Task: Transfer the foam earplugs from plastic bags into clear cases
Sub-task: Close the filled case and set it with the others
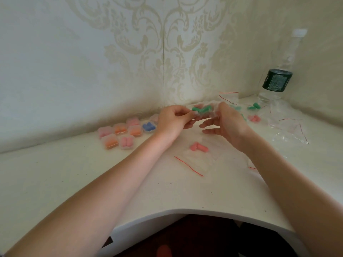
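Both hands up over the bench (167, 191) — left hand (171, 120) pinching one edge of the bag of green earplugs (201, 110), right hand (225, 119) pinching the other. Best peel the seal apart evenly — tip them toward a clear case, not loose.
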`<state>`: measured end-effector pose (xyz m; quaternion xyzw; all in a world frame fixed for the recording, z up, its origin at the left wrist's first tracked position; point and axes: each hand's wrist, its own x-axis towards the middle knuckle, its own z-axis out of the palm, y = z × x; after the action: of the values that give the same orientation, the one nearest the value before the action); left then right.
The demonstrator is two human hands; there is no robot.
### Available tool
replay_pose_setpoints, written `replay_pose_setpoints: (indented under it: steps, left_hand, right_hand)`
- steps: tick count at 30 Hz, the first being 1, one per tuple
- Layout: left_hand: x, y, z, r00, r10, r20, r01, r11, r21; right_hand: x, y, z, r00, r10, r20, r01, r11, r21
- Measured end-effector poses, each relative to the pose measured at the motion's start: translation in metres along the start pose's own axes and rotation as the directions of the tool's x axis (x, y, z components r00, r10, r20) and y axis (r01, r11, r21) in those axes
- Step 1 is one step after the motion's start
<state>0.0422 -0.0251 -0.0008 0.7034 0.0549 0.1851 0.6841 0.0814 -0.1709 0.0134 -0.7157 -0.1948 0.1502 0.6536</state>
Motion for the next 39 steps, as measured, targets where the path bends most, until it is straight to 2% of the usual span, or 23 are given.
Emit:
replay_pose_setpoints:
  steps: [3, 8, 10, 13, 16, 19, 21, 29, 36, 39]
  left_hand:
    - [0.001, -0.004, 0.002, 0.997, 0.069, 0.028, -0.071, 0.994, 0.083]
    - [0.003, -0.008, 0.0, 0.984, 0.176, 0.028, -0.178, 0.963, 0.205]
    - [0.002, -0.008, 0.001, 0.982, 0.179, 0.063, -0.188, 0.963, 0.192]
    - [-0.001, -0.006, 0.005, 0.977, 0.149, 0.155, -0.172, 0.974, 0.145]
    - [-0.003, -0.003, 0.007, 0.984, 0.078, 0.161, -0.091, 0.993, 0.074]
    - [-0.001, -0.001, 0.006, 0.996, -0.049, 0.072, 0.053, 0.997, -0.054]
    - [0.001, 0.0, 0.006, 0.991, -0.118, 0.064, 0.126, 0.981, -0.147]
    - [-0.001, 0.01, 0.007, 0.955, -0.282, 0.095, 0.296, 0.874, -0.385]
    - [-0.003, 0.009, 0.007, 0.943, -0.318, 0.094, 0.329, 0.867, -0.373]
    - [-0.002, 0.008, 0.006, 0.946, -0.303, 0.118, 0.326, 0.879, -0.348]
  right_hand:
    - [0.003, 0.004, -0.001, 0.998, 0.006, -0.063, -0.008, 1.0, -0.026]
    - [0.001, 0.008, -0.004, 0.994, -0.09, 0.057, 0.096, 0.989, -0.111]
    - [0.002, 0.009, -0.002, 0.988, -0.153, -0.008, 0.148, 0.966, -0.213]
    - [0.003, 0.014, 0.001, 0.952, -0.285, -0.112, 0.209, 0.872, -0.443]
    - [0.0, 0.014, 0.0, 0.927, -0.371, -0.048, 0.266, 0.743, -0.614]
    - [-0.004, 0.009, -0.001, 0.923, -0.383, 0.033, 0.333, 0.755, -0.565]
    - [-0.006, 0.007, 0.0, 0.912, -0.408, 0.047, 0.366, 0.756, -0.542]
    - [-0.009, 0.003, 0.003, 0.901, -0.433, -0.036, 0.365, 0.8, -0.475]
    - [-0.005, 0.004, -0.007, 0.934, -0.35, 0.079, 0.328, 0.746, -0.579]
    - [-0.003, 0.003, -0.009, 0.926, -0.368, 0.084, 0.342, 0.723, -0.6]
